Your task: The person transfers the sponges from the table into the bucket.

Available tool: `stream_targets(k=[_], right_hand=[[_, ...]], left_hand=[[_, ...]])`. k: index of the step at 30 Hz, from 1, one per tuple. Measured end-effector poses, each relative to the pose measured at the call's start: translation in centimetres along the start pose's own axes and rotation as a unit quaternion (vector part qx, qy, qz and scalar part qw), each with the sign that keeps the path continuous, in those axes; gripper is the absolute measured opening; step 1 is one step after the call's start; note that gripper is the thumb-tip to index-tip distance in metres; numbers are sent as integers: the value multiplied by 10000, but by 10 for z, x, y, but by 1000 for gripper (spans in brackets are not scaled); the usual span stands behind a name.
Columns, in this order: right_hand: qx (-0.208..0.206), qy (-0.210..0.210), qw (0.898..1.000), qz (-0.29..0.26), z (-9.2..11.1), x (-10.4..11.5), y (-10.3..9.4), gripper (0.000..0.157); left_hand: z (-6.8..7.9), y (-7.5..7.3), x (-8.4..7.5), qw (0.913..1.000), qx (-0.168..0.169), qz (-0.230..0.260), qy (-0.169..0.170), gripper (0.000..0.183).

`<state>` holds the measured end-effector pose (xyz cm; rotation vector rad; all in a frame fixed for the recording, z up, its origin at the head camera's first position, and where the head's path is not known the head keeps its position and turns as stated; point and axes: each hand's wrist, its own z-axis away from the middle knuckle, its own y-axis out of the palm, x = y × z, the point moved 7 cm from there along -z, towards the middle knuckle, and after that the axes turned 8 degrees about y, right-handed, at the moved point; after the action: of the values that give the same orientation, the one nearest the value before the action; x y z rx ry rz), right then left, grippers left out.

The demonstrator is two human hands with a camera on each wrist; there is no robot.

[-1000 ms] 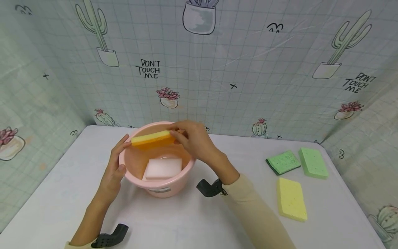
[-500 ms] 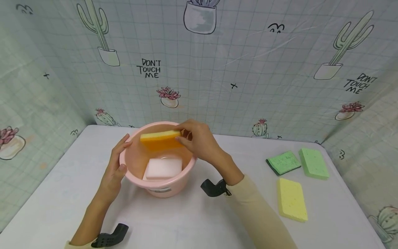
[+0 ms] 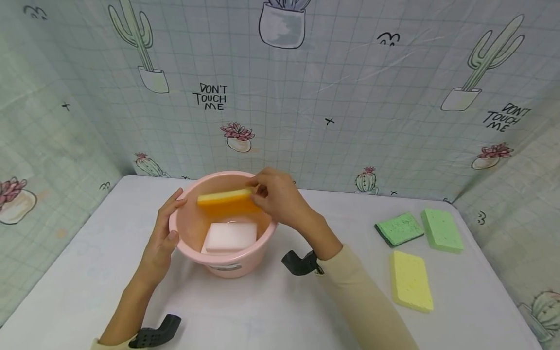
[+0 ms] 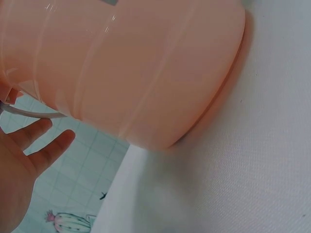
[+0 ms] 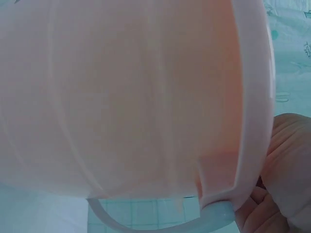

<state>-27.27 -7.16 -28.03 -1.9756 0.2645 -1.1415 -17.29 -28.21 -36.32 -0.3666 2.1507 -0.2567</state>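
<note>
Yellow sponge [image 3: 225, 204] inside pink bucket's [image 3: 251, 261] far side | I'm pinching its right end, right hand [image 3: 280, 199]; resting left hand [image 3: 161, 238], fingers outstretched, at left rim | likely placing; next move calling for release

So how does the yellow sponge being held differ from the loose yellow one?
The held sponge looks deeper yellow, the loose sponge paler. The held sponge, gripped by the right hand, tilts inside the bucket; the loose sponge lies flat on the table. Both are yellowish and slab-shaped.
</note>
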Motion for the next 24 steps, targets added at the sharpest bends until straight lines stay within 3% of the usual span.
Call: stream_targets(k=[12,18,24], right_hand=[[276,59,9996,70,8,2,-4,26],[-53,-212,9997,-90,20,1,-19,25],[-545,-390,9978,6,39,-15,-38,26]], left_hand=[[-1,1,-1,10000,-14,-32,28,53],[-2,1,-3,10000,-10,-30,34,53],[-2,0,-3,10000,-29,-32,16,53]])
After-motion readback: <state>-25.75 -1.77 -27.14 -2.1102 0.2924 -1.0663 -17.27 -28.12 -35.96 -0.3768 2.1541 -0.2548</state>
